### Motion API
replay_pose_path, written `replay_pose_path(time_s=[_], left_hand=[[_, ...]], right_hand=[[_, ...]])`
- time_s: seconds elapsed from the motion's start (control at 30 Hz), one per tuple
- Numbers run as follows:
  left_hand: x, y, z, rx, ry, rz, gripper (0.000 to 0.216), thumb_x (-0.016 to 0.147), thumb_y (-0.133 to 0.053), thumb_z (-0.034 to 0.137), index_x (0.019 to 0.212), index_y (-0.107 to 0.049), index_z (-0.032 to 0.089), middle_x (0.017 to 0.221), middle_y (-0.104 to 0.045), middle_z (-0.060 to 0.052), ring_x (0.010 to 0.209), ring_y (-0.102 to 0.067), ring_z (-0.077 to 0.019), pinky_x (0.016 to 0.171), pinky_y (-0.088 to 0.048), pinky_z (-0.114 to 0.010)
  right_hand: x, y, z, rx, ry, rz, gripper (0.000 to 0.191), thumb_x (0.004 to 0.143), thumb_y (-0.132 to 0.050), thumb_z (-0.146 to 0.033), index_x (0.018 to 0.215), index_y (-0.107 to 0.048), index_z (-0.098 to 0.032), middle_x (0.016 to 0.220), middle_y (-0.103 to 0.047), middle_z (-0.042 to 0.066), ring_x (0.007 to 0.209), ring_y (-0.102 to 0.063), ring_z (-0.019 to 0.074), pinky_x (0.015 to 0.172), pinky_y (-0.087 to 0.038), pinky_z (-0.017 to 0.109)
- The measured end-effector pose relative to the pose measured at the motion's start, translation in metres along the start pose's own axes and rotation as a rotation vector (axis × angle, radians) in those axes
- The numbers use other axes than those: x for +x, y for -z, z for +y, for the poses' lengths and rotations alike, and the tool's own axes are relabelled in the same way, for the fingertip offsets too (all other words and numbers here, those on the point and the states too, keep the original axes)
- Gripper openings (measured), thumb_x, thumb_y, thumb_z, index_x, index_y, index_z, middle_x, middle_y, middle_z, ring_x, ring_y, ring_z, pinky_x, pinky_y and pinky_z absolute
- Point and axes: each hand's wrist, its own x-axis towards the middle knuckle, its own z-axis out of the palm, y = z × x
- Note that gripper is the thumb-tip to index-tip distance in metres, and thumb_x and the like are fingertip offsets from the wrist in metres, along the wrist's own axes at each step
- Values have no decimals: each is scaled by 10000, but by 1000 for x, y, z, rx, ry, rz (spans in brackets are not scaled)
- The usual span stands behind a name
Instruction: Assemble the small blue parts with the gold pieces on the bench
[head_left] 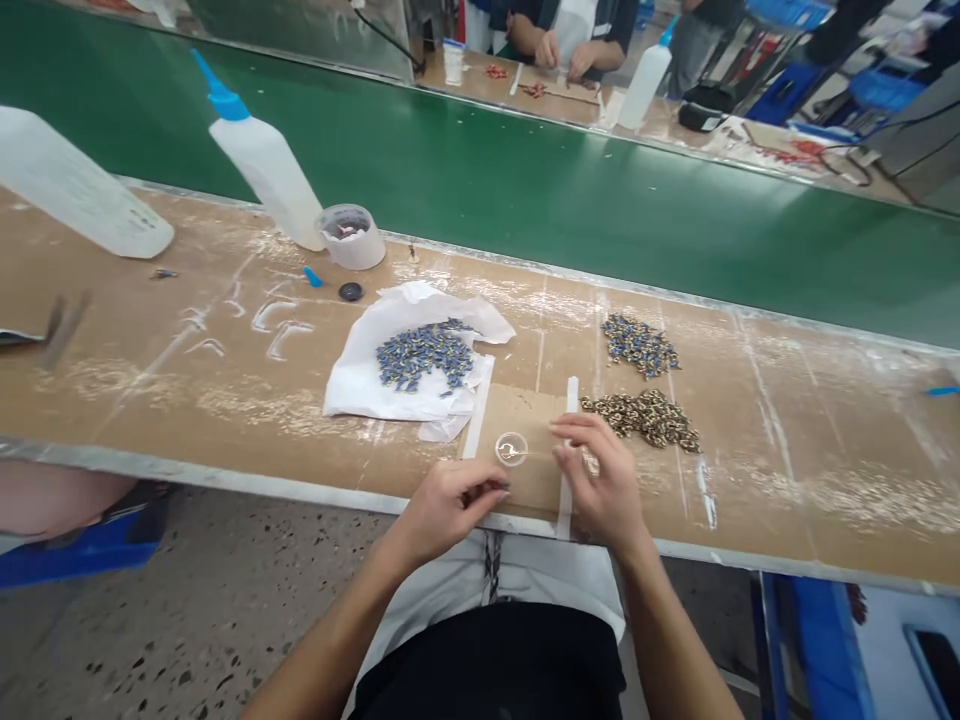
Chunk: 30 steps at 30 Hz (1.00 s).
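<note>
Clear dish (511,449) between hands; left hand (450,508) curled closed, right hand (600,480) loosely open.

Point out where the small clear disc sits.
In the head view, the clear disc lies on the cardboard pad at the near edge of the bench, between the left hand and right hand.

Left hand (450,505), right hand (604,480) bare; forearms bare; white top, black garment over lap.

Squeeze bottle (262,165), tape roll (351,236), green conveyor belt (525,190), co-worker's hands (564,55)
</note>
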Motion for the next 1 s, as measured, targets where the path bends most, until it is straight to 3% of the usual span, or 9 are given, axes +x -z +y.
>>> replay_pose_path(time_s=[0.13,0.2,0.3,0.4,0.57,0.83,1.0], left_hand=[[0,0,-3,-4,22,-20,125,937,-568,222,911,-672,158,833,-680,-28,657,-554,-99,601,-421,-196],[0,0,-3,-3,21,-22,118,936,-572,222,915,-672,163,833,-681,-21,661,-554,-97,608,-422,-195],[0,0,-4,-3,16,-9,110,934,-579,225,921,-673,168,833,-681,-14,662,-553,-94,605,-419,-192],[0,-1,-5,-1,22,7,115,934,-580,233,912,-672,168,834,-682,-14,666,-556,-95,604,-420,-192],[-1,-1,-5,-3,33,14,104,926,-588,227,910,-672,168,808,-677,-6,655,-556,-91,599,-422,-186],[1,-1,-2,-14,49,39,101,920,-588,216,925,-675,166,796,-681,-7,671,-586,-94,603,-436,-178],[-2,-2,-2,-8,38,27,99,924,-579,211,920,-665,162,799,-674,-16,677,-578,-104,602,-431,-192]], right_hand=[[17,73,51,-285,-246,141,207,919,-573,-358,983,-690,-201,933,-718,80,824,-663,218,745,-517,350],[29,109,78,-433,-387,76,279,906,-549,-406,999,-689,-184,909,-728,92,742,-662,215,691,-511,345],[45,142,104,-469,-422,-58,250,855,-580,-384,920,-713,-182,828,-740,90,715,-670,231,694,-499,358],[54,147,113,-452,-408,-195,248,838,-587,-385,915,-729,-197,811,-748,79,726,-679,233,692,-502,347],[62,136,119,-429,-394,-331,248,833,-585,-364,955,-737,-211,852,-754,62,738,-681,212,685,-505,316],[70,135,119,-460,-392,-350,120,764,-631,-298,765,-718,-216,752,-733,39,667,-648,200,625,-465,300],[66,144,112,-430,-410,-246,221,804,-640,-408,797,-670,-190,768,-729,62,686,-672,209,639,-490,313]])
